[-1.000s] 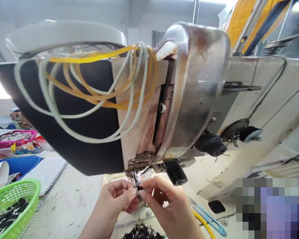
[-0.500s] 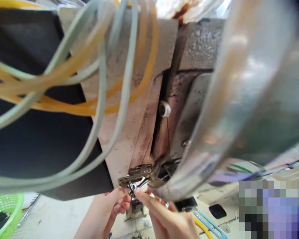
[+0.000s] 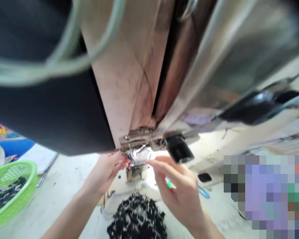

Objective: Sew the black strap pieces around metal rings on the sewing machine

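Observation:
Under the sewing machine head (image 3: 124,83), the metal presser foot (image 3: 133,156) sits in front of a bright light. My left hand (image 3: 106,169) is against its left side with fingers curled together; anything in them is too small to make out. On the other side is my right hand (image 3: 176,186), its index finger and thumb tips together just right of the foot. Whatever that pinch holds does not show. Nearer me lies a heap of black and white fabric scraps (image 3: 138,217).
At left stands a green basket (image 3: 31,186) with dark pieces in it, beside a notebook (image 3: 37,156) and pen (image 3: 47,171). Pale tubes (image 3: 97,56) hang close before the view. A black cover (image 3: 178,147) juts over my right hand. A blue-handled tool (image 3: 203,191) lies at right.
My view has tipped downward, bringing the fabric scraps into sight. My right hand has drawn back to the right from the presser foot, while my left stays beside it.

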The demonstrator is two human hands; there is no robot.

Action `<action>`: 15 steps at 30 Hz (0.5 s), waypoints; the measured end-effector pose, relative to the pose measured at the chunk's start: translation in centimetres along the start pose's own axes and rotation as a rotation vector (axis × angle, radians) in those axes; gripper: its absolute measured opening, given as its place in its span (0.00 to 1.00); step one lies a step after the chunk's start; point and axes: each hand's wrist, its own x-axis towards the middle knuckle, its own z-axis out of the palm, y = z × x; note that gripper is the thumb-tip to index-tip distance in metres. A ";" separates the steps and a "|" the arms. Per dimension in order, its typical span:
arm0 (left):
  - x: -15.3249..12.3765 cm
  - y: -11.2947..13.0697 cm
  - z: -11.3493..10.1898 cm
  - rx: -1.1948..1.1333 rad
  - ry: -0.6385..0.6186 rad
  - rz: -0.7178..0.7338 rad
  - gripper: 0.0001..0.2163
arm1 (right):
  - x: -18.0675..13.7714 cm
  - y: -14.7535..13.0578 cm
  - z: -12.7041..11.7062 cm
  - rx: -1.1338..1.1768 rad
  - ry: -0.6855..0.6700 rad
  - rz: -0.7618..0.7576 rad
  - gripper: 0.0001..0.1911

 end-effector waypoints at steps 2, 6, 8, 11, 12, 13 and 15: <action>0.2 -0.1 -0.4 -0.009 -0.027 -0.020 0.09 | -1.0 -0.1 -0.6 0.061 -0.049 0.121 0.11; -0.7 -0.5 -1.3 -0.014 -0.065 -0.046 0.08 | -3.5 -0.3 -0.1 0.039 -0.552 0.327 0.08; -1.8 -0.8 -1.8 0.001 -0.070 -0.060 0.10 | -4.7 -0.5 1.0 -0.058 -0.700 0.356 0.08; -3.9 -1.7 -3.0 0.107 -0.079 -0.066 0.12 | -5.9 -0.7 3.0 -0.142 -0.786 0.359 0.05; -4.5 -2.1 -3.5 0.171 -0.089 -0.065 0.12 | -6.2 -0.8 3.6 -0.144 -0.798 0.351 0.05; -5.1 -2.5 -4.0 0.242 -0.101 -0.063 0.12 | -6.3 -0.8 4.0 -0.140 -0.803 0.343 0.05; -6.2 -3.3 -4.9 0.377 -0.118 -0.048 0.12 | -6.5 -0.9 4.7 -0.131 -0.804 0.341 0.06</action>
